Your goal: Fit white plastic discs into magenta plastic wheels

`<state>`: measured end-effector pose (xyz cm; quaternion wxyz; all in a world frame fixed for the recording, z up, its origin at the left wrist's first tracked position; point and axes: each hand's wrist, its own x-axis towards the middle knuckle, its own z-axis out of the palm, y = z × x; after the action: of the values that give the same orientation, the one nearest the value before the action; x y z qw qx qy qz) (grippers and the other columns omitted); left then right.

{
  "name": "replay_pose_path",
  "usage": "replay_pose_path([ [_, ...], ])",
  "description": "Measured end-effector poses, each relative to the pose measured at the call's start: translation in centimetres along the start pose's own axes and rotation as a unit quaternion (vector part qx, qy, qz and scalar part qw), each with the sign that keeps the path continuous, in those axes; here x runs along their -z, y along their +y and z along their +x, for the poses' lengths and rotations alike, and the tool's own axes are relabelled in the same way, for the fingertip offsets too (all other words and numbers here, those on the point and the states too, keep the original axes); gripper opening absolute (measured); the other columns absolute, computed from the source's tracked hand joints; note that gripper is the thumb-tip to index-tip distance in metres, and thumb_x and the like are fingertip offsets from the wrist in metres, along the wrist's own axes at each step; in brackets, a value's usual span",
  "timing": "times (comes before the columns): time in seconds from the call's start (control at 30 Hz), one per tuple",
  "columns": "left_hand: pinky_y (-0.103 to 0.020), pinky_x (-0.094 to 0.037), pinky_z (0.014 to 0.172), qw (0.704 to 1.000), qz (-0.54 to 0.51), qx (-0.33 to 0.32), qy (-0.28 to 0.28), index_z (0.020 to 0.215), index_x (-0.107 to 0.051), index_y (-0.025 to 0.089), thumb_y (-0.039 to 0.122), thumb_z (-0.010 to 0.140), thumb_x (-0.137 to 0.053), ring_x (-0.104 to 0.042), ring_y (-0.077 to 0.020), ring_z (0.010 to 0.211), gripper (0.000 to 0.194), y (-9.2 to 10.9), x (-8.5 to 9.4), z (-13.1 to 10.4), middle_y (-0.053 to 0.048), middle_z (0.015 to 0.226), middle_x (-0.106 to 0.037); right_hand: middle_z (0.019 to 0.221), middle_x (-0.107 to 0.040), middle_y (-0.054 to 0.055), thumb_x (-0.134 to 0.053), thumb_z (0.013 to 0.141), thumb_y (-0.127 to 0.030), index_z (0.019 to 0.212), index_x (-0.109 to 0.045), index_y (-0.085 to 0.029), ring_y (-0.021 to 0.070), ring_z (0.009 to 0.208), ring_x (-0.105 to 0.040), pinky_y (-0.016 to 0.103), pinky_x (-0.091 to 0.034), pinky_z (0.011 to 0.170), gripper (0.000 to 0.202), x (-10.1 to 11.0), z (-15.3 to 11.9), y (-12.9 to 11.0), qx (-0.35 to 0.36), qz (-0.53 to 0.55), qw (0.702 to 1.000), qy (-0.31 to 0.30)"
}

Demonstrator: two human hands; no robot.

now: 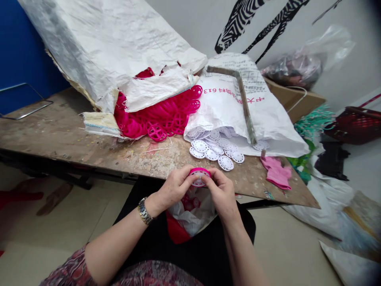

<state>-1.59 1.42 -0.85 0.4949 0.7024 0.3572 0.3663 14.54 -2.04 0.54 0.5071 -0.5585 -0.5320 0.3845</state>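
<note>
Between my two hands is a round plastic piece (pixel 200 172), a white slotted disc set against a pink ring. My left hand (pixel 175 186) pinches its left edge, and my right hand (pixel 220 190) grips the right edge with the thumb on the white face. Beyond my hands, several white slotted discs (pixel 212 154) spill from a white printed sack (pixel 220 95) onto the table. To their left, many pink plastic rings (pixel 156 132) pour out of a torn white sack (pixel 119 51). Below my hands, an open bag (pixel 193 222) in my lap contains pink pieces.
The worn wooden table (pixel 125 155) ends just before my lap. A bent metal bar (pixel 245 103) lies on the printed sack. A pink cloth (pixel 276 172) rests near the right corner. Behind it stand a cardboard box (pixel 306 103) and a red basket (pixel 357 125).
</note>
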Motion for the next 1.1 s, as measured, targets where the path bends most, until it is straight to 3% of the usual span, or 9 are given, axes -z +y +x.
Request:
replay_pose_path([
  [0.13,-0.024,-0.041,0.066,0.999,0.034,-0.013,-0.032,0.096,-0.061,0.018,0.041,0.098,-0.043,-0.057,-0.0141,0.074,0.029,0.3,0.5,0.4,-0.001,0.082,-0.06,0.072,-0.063,-0.001,-0.065,0.082,-0.033,0.08,-0.067,-0.019,0.0153,0.069,-0.057,0.026,-0.045,0.066,0.014,-0.2,-0.1,0.2,-0.012,-0.007,1.0,-0.001],
  [0.27,-0.025,-0.037,0.067,0.997,0.073,-0.024,0.015,0.082,-0.059,0.016,0.037,0.099,-0.043,-0.052,-0.013,0.072,0.031,0.7,0.5,0.5,0.001,0.074,-0.056,0.071,-0.065,-0.002,-0.067,0.082,-0.034,0.079,-0.067,-0.02,0.0151,0.068,-0.057,0.025,-0.044,0.065,0.014,-0.5,-0.4,-0.1,-0.013,0.004,1.0,0.003],
  [0.37,-0.025,-0.037,0.067,0.997,0.073,-0.021,0.013,0.081,-0.058,0.016,0.037,0.099,-0.042,-0.052,-0.0128,0.072,0.032,1.0,0.5,0.5,0.001,0.074,-0.056,0.072,-0.066,-0.001,-0.069,0.08,-0.036,0.08,-0.067,-0.019,0.0154,0.068,-0.058,0.025,-0.045,0.064,0.017,-0.6,-0.3,0.0,-0.031,0.034,0.999,0.006],
  [0.5,-0.026,-0.043,0.075,0.998,0.032,-0.002,-0.055,0.108,-0.059,0.019,0.037,0.096,-0.048,-0.058,-0.0155,0.084,0.024,1.3,0.7,0.3,-0.001,0.095,-0.064,0.072,-0.067,-0.001,-0.071,0.078,-0.039,0.082,-0.067,-0.019,0.015,0.067,-0.058,0.025,-0.045,0.064,0.021,-0.3,-0.1,0.5,-0.064,0.081,0.995,0.012],
  [0.6,-0.029,-0.046,0.081,0.997,0.043,-0.003,-0.062,0.125,-0.052,0.021,0.031,0.092,-0.055,-0.061,-0.0186,0.095,0.034,1.1,0.8,0.0,-0.004,0.107,-0.065,0.076,-0.068,-0.001,-0.072,0.078,-0.039,0.086,-0.067,-0.02,0.0152,0.069,-0.059,0.025,-0.046,0.066,0.022,-0.1,-0.2,0.6,-0.073,0.094,0.993,0.0],
  [0.7,-0.031,-0.046,0.084,0.996,0.072,-0.014,-0.048,0.123,-0.052,0.02,0.025,0.091,-0.055,-0.061,-0.0201,0.098,0.032,0.7,0.5,-0.3,-0.005,0.107,-0.066,0.078,-0.067,-0.001,-0.071,0.079,-0.036,0.089,-0.067,-0.02,0.0155,0.072,-0.059,0.025,-0.046,0.068,0.019,-0.3,-0.7,0.6,-0.059,0.066,0.996,-0.015],
  [0.87,-0.032,-0.048,0.084,0.995,0.082,-0.05,-0.04,0.122,-0.052,0.019,0.022,0.092,-0.054,-0.063,-0.0197,0.095,0.031,0.5,-0.3,-0.7,-0.006,0.105,-0.066,0.079,-0.067,-0.001,-0.068,0.082,-0.032,0.088,-0.067,-0.021,0.0161,0.075,-0.06,0.026,-0.045,0.07,0.014,-0.2,-1.7,0.6,-0.035,0.024,0.999,0.019],
  [1.0,-0.036,-0.049,0.088,0.99,0.107,-0.055,-0.077,0.138,-0.042,0.022,0.033,0.093,-0.056,-0.063,-0.022,0.101,0.048,0.3,-0.4,-0.8,-0.009,0.117,-0.065,0.076,-0.066,-0.001,-0.066,0.084,-0.036,0.087,-0.066,-0.021,0.0158,0.071,-0.059,0.025,-0.045,0.066,0.016,1.3,-2.2,0.1,-0.033,-0.033,0.999,-0.015],
  [1.1,-0.034,-0.05,0.083,0.986,0.115,-0.075,-0.092,0.145,-0.035,0.022,0.041,0.091,-0.059,-0.063,-0.0188,0.091,0.061,-0.1,0.0,-0.7,-0.009,0.114,-0.065,0.079,-0.067,-0.001,-0.062,0.087,-0.038,0.09,-0.067,-0.022,0.0167,0.073,-0.06,0.026,-0.046,0.068,0.017,2.9,-2.6,-0.4,-0.03,-0.126,0.989,-0.066],
])
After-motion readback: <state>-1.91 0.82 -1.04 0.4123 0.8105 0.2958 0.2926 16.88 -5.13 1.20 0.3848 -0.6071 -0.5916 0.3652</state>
